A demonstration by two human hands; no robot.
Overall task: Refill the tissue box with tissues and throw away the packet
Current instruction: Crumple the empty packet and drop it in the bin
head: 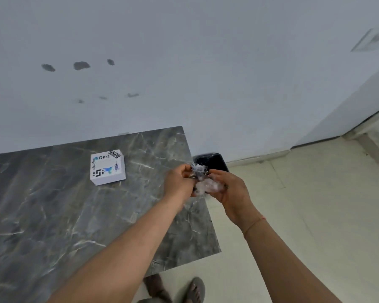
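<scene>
Over the right edge of the grey marble bench (53,215), both hands meet around a crumpled clear plastic packet (206,182). Left hand (178,182) has its grip closed on the packet's left side, fingers curled in and thumb pressed on top, the forearm reaching up from the lower left across the bench. Right hand (230,191) has its grip closed on the packet's right side, palm turned inward and fingers wrapped under the plastic, with a thin thread band at the wrist; its forearm comes in from the lower right above the floor (304,215). Beyond the hands, a black bin (214,160) stands on the floor against the wall, just beside the bench's far corner. A white tissue box (107,167) with printed stickers sits on the bench, well apart to the left of the hands.
</scene>
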